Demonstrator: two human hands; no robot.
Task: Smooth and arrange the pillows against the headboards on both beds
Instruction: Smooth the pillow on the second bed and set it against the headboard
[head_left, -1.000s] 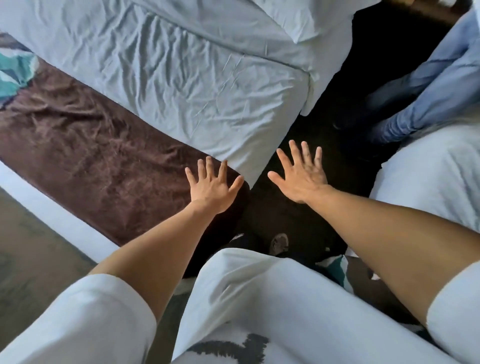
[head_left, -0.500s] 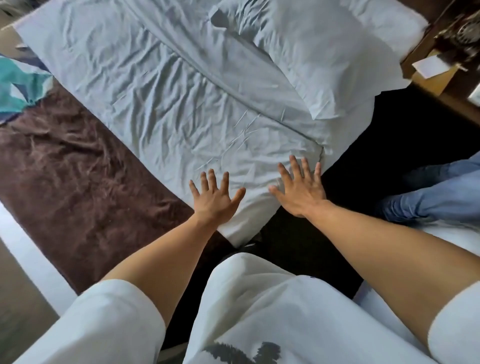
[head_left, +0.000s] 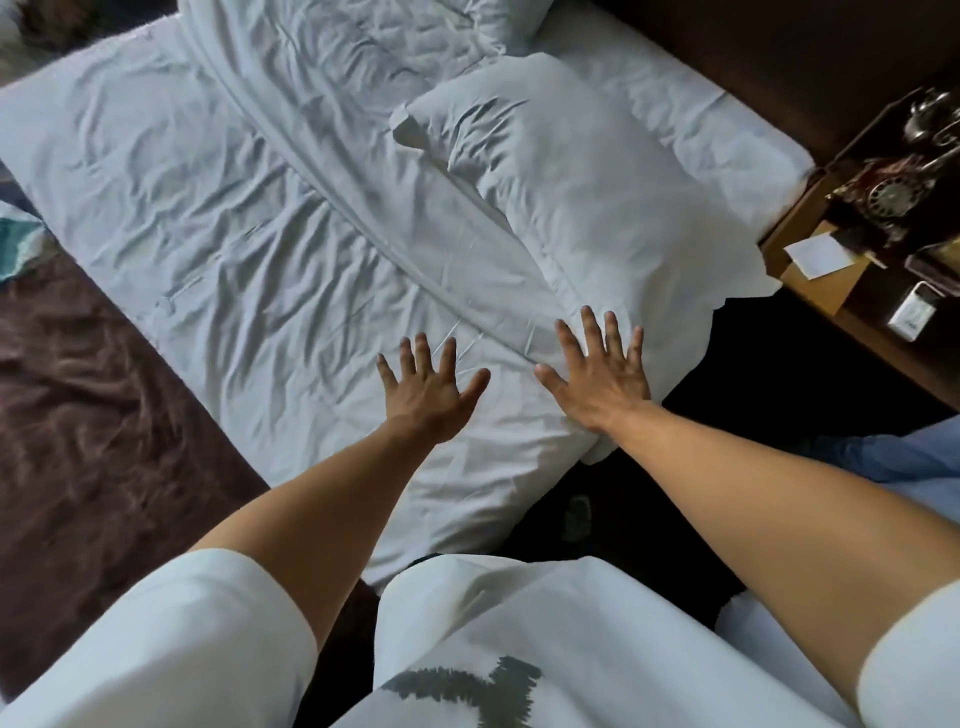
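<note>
Neither grip is grasping anything: both hands are lying spread with straight fingers, palms down, over the bed. Starting at the left edge, a brown velvety bed runner (head_left: 98, 415) is stretching across the foot part of the bed, with a teal and white patterned cushion corner (head_left: 21, 239) peeking in just above it. Next to these, the wrinkled white duvet (head_left: 218, 208) is covering the mattress, its thick folded seam running diagonally down toward the hands. The left hand (head_left: 428, 387) is hovering or resting on the duvet near its lower corner; contact cannot be told for sure. Just beside it, the right hand (head_left: 602, 374) is lying flat where the duvet seam is meeting the near end of the large white rumpled pillow (head_left: 582, 171). That pillow is lying slanted on the bed, its far end pointing toward the dark brown headboard (head_left: 779, 57), with white sheet showing between them. A second white pillow (head_left: 363, 31) is lying at the top edge, partly cut off. Farther right, a wooden bedside counter (head_left: 810, 280) is carrying a dark vintage rotary telephone (head_left: 893, 192), a white paper note (head_left: 818, 254) and a small white card holder (head_left: 911, 312). Blue fabric (head_left: 904, 452) is showing at the right edge.
</note>
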